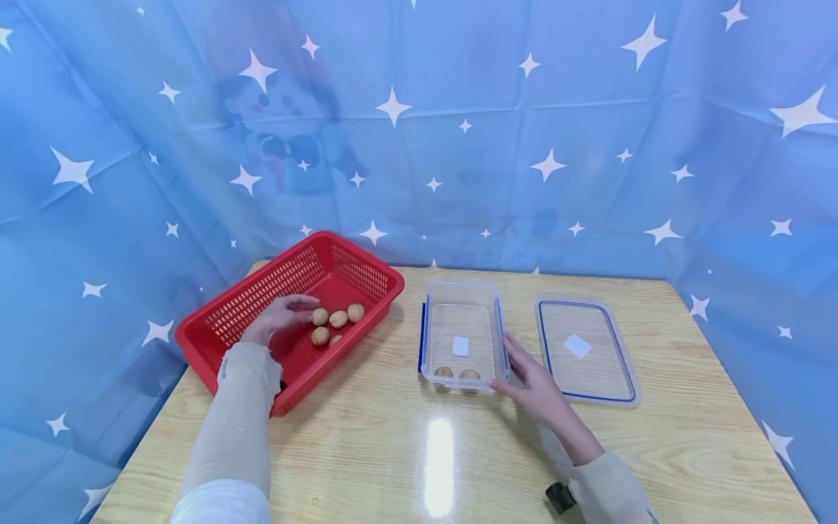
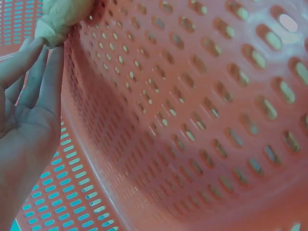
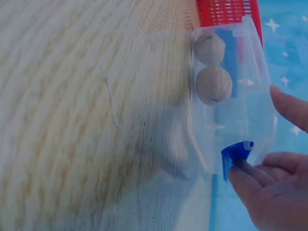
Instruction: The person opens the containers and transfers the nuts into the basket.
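Inside the red basket (image 1: 288, 402) on the left, my left hand (image 1: 280, 317) reaches over a small group of walnuts (image 1: 338, 319). Its fingers are stretched out, with the tips right at the nearest walnut (image 1: 319, 316); the left wrist view shows those fingertips against a walnut (image 2: 65, 17) too. A clear plastic container (image 1: 460, 309) stands open at the middle of the table, with two walnuts (image 3: 214, 85) along its near wall. My right hand (image 1: 533, 386) holds the container's near right corner, thumb at the near wall and fingers at the blue side latch (image 3: 236, 153).
The container's clear lid (image 1: 589, 353), edged with a blue seal, lies flat to the right. A blue cloth with white stars (image 1: 452, 145) hangs behind and beside the wooden table (image 1: 353, 451). Slotted walls surround the left hand in the basket.
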Tool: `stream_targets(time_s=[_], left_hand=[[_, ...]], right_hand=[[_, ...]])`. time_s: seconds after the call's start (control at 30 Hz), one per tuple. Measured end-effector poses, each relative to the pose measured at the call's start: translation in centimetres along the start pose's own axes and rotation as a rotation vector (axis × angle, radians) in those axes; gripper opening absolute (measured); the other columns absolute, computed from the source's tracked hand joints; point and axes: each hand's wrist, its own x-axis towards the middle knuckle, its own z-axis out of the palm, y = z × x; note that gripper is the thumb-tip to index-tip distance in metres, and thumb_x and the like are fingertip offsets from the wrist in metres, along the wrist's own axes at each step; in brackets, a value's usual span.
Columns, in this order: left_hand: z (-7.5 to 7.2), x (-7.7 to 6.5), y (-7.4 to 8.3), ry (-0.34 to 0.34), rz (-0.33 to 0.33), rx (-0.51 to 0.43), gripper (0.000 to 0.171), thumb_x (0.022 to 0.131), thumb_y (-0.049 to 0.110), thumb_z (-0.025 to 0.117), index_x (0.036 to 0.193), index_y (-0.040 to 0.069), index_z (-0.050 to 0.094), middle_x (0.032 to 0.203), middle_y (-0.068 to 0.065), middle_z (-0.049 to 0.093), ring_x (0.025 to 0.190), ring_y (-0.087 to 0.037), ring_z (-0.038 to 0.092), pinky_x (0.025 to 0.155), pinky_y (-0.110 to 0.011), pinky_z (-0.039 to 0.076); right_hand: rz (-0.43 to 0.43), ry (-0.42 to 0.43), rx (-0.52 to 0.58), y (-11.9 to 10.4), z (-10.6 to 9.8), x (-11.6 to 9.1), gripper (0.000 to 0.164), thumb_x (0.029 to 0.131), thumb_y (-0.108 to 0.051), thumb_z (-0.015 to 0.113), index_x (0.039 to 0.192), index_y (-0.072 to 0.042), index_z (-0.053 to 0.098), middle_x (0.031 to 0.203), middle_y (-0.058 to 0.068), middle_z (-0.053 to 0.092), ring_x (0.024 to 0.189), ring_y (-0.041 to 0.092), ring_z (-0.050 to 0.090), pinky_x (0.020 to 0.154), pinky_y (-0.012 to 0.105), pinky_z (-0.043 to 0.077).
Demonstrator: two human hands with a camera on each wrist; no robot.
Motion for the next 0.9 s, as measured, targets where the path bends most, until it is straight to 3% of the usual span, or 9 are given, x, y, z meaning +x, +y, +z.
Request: stream_targets(time_s=[0.43, 0.67, 0.73, 0.9], left_hand=[[-0.9, -0.2, 1.3, 0.017, 0.178, -0.157, 0.052, 0.102, 0.015, 0.055, 0.151, 0.006, 0.039, 0.153, -0.021, 0.043, 0.136, -0.031, 0.049, 0.115, -0.047, 0.040], [-1.4, -0.4, 3.7, 0.029, 0.234, -0.200, 0.055, 0.102, 0.017, 0.056, 0.152, 0.007, 0.037, 0.155, -0.019, 0.042, 0.106, 0.003, 0.063, 0.112, -0.038, 0.044], [-1.4, -0.6, 4.6, 0.035, 0.250, -0.214, 0.056, 0.101, 0.018, 0.057, 0.152, 0.008, 0.038, 0.155, -0.018, 0.042, 0.102, 0.006, 0.062, 0.107, -0.030, 0.048], [-1.3, -1.1, 7.1, 0.032, 0.265, -0.308, 0.056, 0.100, 0.018, 0.059, 0.152, 0.010, 0.038, 0.156, -0.015, 0.041, 0.110, 0.000, 0.062, 0.092, -0.016, 0.054]], right_hand=[[0.005, -0.003, -0.004, -0.2, 0.0, -0.1, 0.085, 0.091, -0.015, 0.072, 0.154, 0.007, 0.021, 0.163, 0.029, 0.012, 0.147, 0.047, 0.026, 0.114, 0.044, 0.030], [0.000, 0.000, -0.006, -0.2, -0.3, 0.0, 0.085, 0.091, -0.017, 0.072, 0.154, 0.007, 0.021, 0.163, 0.028, 0.011, 0.146, 0.047, 0.027, 0.114, 0.045, 0.030], [-0.003, -0.002, -0.008, -0.1, -0.2, 0.0, 0.085, 0.091, -0.017, 0.072, 0.154, 0.007, 0.021, 0.163, 0.029, 0.011, 0.146, 0.047, 0.027, 0.114, 0.045, 0.031], [0.006, -0.004, -0.007, 0.1, 0.0, 0.1, 0.086, 0.090, -0.016, 0.073, 0.154, 0.007, 0.020, 0.163, 0.028, 0.011, 0.146, 0.046, 0.028, 0.113, 0.044, 0.031]])
